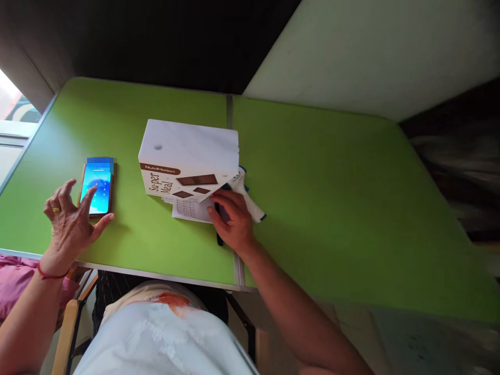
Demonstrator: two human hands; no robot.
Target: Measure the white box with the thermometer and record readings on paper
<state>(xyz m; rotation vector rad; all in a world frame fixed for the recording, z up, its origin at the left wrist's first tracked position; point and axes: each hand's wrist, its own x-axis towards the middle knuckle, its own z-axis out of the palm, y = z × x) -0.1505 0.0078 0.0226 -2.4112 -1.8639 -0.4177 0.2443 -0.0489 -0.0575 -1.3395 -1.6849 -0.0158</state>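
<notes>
My left hand (70, 219) has its fingers spread over a smartphone (100, 195) that lies face up, its blue screen lit with a keypad. The index fingertip is at the screen. My right hand (232, 216) rests beside a white NutriMotion Super Meal box (189, 151), thumb and fingers apart. Its fingertips are at the edge of a printed paper sheet (189, 209) that lies partly under the box. A black pen-like stick (220, 240) runs beneath this hand; whether the hand touches it is hidden. Behind the hand lies a white and blue packet or tube (252, 203), partly covered.
Everything lies on a green folding table (332, 208) with a metal edge and a seam (236, 268) across it. A dark panel and a pale wall stand behind. A wooden chair arm (64, 338) and pink cloth (19, 284) are at the lower left.
</notes>
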